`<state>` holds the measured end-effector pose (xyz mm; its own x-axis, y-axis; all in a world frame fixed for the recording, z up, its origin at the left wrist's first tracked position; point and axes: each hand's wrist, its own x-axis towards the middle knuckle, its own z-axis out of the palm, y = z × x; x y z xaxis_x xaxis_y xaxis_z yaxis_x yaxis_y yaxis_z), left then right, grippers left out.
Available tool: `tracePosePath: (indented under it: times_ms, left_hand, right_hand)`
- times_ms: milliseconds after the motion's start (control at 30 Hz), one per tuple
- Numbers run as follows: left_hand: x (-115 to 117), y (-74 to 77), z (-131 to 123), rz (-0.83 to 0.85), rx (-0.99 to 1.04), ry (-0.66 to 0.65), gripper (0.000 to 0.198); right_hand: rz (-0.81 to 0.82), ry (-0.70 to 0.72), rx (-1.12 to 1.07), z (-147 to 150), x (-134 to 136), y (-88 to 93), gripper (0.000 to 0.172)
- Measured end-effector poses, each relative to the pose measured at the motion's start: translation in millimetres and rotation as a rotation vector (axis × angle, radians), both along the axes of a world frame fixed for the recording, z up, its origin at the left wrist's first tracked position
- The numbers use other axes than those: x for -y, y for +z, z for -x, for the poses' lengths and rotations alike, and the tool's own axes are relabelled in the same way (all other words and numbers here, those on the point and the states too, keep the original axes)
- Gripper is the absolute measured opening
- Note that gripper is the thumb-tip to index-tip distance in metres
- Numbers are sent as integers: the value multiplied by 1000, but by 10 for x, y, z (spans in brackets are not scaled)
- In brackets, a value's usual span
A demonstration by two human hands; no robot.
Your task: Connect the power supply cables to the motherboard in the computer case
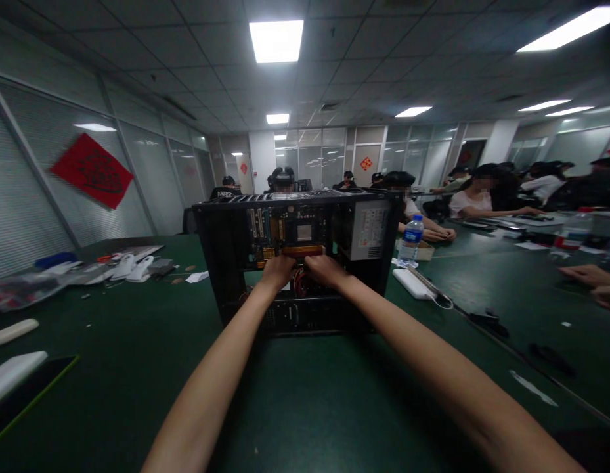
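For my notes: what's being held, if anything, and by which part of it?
An orange-brown strip, apparently: left grip at its left end, right grip at its right.

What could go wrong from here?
- Uneven pressure: the left hand and right hand are at opposite ends of the orange-brown strip; it might tilt or flex the circuit board. Fingertips are hidden, so grip is unclear.
- Snagging: reddish wires sit just below the hands and could catch.
- Tipping: the computer case stands upright, no hand visibly bracing its frame; a hard push might shift it.
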<state>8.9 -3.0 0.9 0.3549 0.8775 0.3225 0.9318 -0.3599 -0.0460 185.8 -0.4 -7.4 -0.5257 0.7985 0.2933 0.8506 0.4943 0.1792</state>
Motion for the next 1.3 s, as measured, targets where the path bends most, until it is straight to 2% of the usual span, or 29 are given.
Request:
tracePosePath:
  times_ms: [333, 700, 1000, 1300]
  left_hand:
    - [-46, -67, 12, 3, 114, 6, 32]
    - [2, -28, -16, 1, 98, -7, 32]
    - [-36, -52, -14, 1, 107, -18, 33]
    - [22, 0, -49, 11, 88, -12, 34]
  right_hand:
    - [38, -39, 11, 7, -10, 38, 29]
    - [69, -160, -162, -76, 77, 19, 29]
    - [106, -172, -258, -127, 21, -32, 32]
    - [115, -196, -281, -108, 11, -29, 34]
